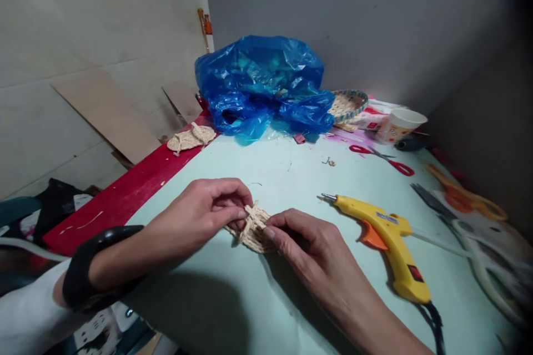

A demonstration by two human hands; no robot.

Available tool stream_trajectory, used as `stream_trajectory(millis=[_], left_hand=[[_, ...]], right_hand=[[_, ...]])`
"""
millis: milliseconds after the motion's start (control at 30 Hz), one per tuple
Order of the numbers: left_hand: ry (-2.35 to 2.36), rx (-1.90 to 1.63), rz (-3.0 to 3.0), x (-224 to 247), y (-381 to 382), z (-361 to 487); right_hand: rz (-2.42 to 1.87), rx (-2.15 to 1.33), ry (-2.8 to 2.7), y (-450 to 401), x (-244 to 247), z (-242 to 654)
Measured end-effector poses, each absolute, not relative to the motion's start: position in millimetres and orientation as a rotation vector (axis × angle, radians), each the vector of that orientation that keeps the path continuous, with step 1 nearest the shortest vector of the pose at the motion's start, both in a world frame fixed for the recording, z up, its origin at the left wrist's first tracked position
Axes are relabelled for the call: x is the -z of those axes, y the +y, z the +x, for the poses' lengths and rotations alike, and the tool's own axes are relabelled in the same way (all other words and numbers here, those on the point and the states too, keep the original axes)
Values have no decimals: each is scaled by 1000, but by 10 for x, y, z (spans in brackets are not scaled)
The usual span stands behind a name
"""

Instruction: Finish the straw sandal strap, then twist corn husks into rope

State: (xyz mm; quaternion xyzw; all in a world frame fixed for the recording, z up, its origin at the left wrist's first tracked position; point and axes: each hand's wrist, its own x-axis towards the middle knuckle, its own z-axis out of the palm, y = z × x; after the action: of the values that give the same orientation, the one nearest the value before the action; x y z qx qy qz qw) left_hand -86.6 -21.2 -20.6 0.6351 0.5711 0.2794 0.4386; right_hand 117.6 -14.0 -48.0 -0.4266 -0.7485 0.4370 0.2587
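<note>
A small woven straw sandal [259,237] with a braided strap across its top is between my two hands, just above or on the pale green tabletop. My left hand [212,205] pinches the strap at its left side, thumb against forefinger. From the right, my right hand [308,238] pinches the strap's other end near the sole's edge. My fingers hide parts of both ends of the sole. A second straw sandal [191,138] of the same kind lies at the table's left side, on the red strip.
To the right lies a yellow glue gun [383,233] with its cord. Beyond it are red-handled scissors [385,160], larger shears [470,238] and a paper cup [400,125]. A blue plastic bag [262,83] and a woven basket [348,105] stand at the back.
</note>
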Motion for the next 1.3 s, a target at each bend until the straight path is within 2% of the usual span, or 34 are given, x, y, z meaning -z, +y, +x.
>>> stream_trajectory(millis=[267,433,567,1300], left_hand=[[1626,-882,2210,253,-360,-812],[1650,-693,1699,237,-331,-755],[1550,-709,1428,211,-286,-725],[1385,-754,1265,221,-291,-748]], right_hand=[[-1162,-1173,-2018,-140,477,1187],[-1161,-1165,-2023,-126,485,1183],[-1154,-1128,-2046,-112,502,1167],[-1154,-1117,-2078,-134,514,1172]])
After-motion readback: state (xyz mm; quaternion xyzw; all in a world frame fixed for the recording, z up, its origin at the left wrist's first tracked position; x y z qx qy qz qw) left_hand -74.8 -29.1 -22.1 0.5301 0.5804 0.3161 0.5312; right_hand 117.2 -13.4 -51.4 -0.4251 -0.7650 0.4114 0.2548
